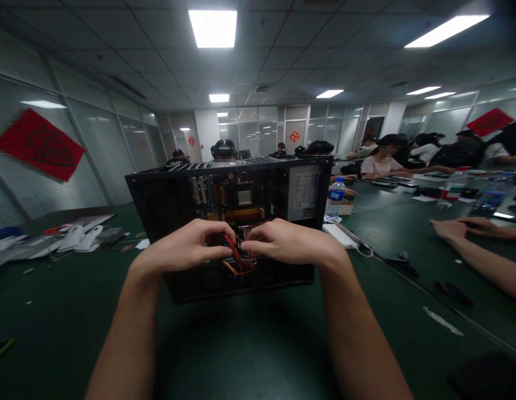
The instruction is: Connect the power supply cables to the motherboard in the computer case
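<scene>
An open black computer case stands on the green table, its inside facing me. Within it show a motherboard and, at the upper right, a power supply with a white label. My left hand reaches in from the left, its thumb and fingers closed around a bundle of red and dark cables. Across from it, my right hand pinches at the same bundle; its fingertips are partly hidden among the wires. A yellow cable loops below the hands.
To the right of the case are a water bottle, a white box-like device and a cable channel along the table. Another person's hands rest at the far right. White and grey scraps lie on the left.
</scene>
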`<action>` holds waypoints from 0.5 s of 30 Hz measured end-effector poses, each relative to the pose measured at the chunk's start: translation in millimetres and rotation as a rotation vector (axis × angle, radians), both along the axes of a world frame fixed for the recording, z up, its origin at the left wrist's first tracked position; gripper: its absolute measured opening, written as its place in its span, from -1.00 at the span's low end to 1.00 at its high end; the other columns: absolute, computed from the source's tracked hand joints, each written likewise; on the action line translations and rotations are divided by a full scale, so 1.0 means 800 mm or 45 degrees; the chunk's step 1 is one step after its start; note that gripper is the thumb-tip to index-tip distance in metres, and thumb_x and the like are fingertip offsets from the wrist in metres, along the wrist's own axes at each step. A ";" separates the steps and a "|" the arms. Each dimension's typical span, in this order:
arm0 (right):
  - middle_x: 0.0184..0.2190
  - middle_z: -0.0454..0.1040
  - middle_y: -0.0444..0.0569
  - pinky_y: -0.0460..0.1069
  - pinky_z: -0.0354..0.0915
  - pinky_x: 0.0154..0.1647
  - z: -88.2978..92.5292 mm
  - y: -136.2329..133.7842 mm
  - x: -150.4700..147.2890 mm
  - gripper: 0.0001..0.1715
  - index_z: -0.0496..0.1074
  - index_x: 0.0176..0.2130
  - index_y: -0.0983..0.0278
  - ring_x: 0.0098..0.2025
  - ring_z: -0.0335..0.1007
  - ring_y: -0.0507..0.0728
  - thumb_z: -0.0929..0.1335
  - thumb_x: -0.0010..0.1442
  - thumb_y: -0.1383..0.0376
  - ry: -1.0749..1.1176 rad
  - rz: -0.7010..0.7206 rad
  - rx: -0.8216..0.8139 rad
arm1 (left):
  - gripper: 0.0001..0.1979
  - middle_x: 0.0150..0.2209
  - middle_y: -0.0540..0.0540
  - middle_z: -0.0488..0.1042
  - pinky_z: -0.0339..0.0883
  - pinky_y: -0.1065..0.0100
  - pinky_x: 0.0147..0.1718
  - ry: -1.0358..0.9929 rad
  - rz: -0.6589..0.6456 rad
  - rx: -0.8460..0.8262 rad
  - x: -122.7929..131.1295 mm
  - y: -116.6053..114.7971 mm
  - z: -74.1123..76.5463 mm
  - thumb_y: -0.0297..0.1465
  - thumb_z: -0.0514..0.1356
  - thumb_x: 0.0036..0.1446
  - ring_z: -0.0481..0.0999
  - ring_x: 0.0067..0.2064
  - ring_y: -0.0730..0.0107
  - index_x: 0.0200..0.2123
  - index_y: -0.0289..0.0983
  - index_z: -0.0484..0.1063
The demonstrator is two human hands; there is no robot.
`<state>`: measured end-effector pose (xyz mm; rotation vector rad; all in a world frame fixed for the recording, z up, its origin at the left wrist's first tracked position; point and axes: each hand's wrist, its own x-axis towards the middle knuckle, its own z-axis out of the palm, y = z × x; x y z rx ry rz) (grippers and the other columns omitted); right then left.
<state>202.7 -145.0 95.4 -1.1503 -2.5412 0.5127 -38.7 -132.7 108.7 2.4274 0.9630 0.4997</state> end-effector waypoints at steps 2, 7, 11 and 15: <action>-0.34 0.56 -0.01 -0.08 0.19 -0.34 0.001 -0.005 -0.006 -0.47 0.56 -0.17 0.32 -0.35 0.41 0.06 0.26 0.35 -0.04 0.022 0.031 0.012 | -0.72 -0.24 -0.06 0.60 0.42 0.33 -0.19 0.022 0.006 0.012 0.000 0.003 -0.003 -0.19 0.27 0.13 0.55 -0.21 0.22 -0.16 -0.21 0.60; -0.35 0.53 -0.05 -0.11 0.19 -0.39 -0.002 0.000 -0.018 -0.55 0.51 -0.15 0.34 -0.37 0.38 0.04 0.31 0.33 0.01 0.027 0.216 -0.097 | -0.65 -0.23 -0.06 0.59 0.40 0.37 -0.30 -0.100 0.044 0.059 0.009 0.003 -0.008 -0.17 0.27 0.13 0.55 -0.25 0.26 -0.07 -0.22 0.55; -0.45 0.45 -0.12 -0.13 0.16 -0.44 -0.001 0.006 -0.015 -0.63 0.47 -0.21 0.36 -0.44 0.32 -0.01 0.32 0.33 0.09 0.093 0.179 -0.152 | -0.56 -0.09 -0.12 0.58 0.45 0.33 -0.20 -0.218 0.013 -0.005 0.014 -0.002 -0.007 -0.16 0.24 0.18 0.58 -0.13 0.20 0.07 -0.24 0.46; -0.49 0.39 -0.14 -0.13 0.08 -0.52 0.008 -0.008 0.001 -0.57 0.46 -0.23 0.38 -0.50 0.23 -0.03 0.29 0.35 0.05 0.145 0.117 -0.169 | -0.52 -0.09 -0.15 0.59 0.46 0.29 -0.15 -0.291 0.080 0.053 0.012 0.019 -0.017 -0.12 0.10 0.29 0.58 -0.15 0.23 0.15 -0.27 0.41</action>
